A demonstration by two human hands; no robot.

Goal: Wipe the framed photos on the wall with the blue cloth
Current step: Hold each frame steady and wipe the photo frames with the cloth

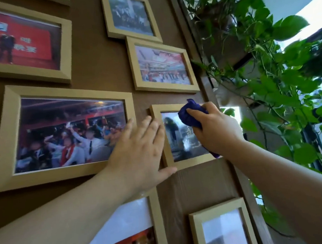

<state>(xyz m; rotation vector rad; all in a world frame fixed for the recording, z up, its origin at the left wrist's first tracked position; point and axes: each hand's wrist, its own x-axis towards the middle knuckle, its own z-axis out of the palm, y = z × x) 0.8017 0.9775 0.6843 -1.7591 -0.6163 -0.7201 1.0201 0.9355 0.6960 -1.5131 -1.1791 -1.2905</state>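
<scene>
Framed photos hang on a brown wall (98, 65), all in pale wooden frames, and the view looks up at them from below and to one side, so every frame leans in perspective. Farthest left, a red stage photo (18, 41) sits high, its long axis running across. Under it hangs the large crowd photo (68, 132), also wider than tall, its right edge partly covered by the left hand (139, 152). That hand lies flat and open on the wall, fingers spread and pointing up, holding nothing; its fingertips reach the left rail of the small frame (178, 136) and its thumb lies under that frame's lower left corner. The small frame is taller than wide, long axis up and down. Above it are a hall photo (161, 66) set wide, and a grey photo (129, 13) higher still. Below the arms, two more frames show in part (a white-matted one (133, 226) and a smaller one (223, 228)).

On the glass of the small frame, at its upper right, the right hand (214, 129) is closed round the bunched blue cloth (189, 115), pressing it to the picture. The cloth looks deep blue, nearly purple, with a tuft sticking up past the frame's top rail and a scrap showing below the wrist. Right of the wall's dark edge post (192, 42), a leafy trailing plant (268, 75) hangs before a bright window (312, 19).
</scene>
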